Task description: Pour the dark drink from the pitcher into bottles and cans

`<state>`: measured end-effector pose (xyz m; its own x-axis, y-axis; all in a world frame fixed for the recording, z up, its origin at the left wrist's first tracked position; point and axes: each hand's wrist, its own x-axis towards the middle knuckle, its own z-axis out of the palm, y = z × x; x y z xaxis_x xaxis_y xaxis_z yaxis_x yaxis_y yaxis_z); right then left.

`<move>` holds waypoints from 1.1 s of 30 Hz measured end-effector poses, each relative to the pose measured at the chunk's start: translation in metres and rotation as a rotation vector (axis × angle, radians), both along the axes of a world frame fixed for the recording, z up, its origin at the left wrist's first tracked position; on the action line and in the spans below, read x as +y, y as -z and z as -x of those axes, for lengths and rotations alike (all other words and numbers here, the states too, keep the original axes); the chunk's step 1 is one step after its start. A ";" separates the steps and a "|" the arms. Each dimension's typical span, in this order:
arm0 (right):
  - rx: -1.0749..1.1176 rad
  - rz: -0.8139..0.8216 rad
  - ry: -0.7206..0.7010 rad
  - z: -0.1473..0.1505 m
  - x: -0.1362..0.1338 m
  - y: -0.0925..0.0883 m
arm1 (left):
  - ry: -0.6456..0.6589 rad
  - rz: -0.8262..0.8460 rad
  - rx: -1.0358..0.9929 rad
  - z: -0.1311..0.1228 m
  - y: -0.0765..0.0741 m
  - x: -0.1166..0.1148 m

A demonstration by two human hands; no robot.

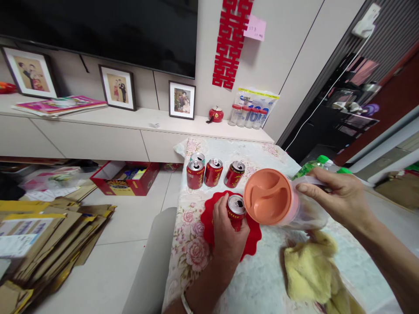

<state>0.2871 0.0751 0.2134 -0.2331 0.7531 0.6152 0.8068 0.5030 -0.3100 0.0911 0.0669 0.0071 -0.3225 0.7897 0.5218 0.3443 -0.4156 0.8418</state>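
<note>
My left hand (229, 231) is wrapped round a red drink can (236, 210), its top opened, over a red scalloped placemat (209, 213). A clear pitcher (307, 211) with an orange lid (268, 196) is tilted on its side, the lid close to the can's top. My right hand (337, 192) grips the pitcher by its handle. Whether the lid touches the can I cannot tell. Behind the placemat stand more red cans (213, 173), with a green-topped can (197, 158) partly hidden behind one.
A yellow cloth (310, 270) lies on the flowered tablecloth (196, 257) at the right. Green-capped bottles (316, 165) stand beyond my right hand. Framed photos (182, 100) and lidded glass jars (245, 115) line the TV cabinet (163, 124). Flattened cardboard (65, 235) is piled on the floor.
</note>
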 end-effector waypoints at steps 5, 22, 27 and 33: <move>-0.020 0.001 0.000 0.000 0.000 -0.001 | -0.002 0.005 -0.013 -0.001 0.001 0.000; -0.063 -0.009 -0.005 0.004 0.002 -0.007 | -0.017 -0.006 -0.023 -0.001 0.001 0.001; -0.062 -0.033 -0.024 0.006 0.003 -0.009 | -0.009 0.000 -0.020 -0.001 0.001 0.000; -0.078 -0.042 -0.022 0.004 0.002 -0.008 | -0.004 0.006 -0.030 -0.001 -0.001 0.000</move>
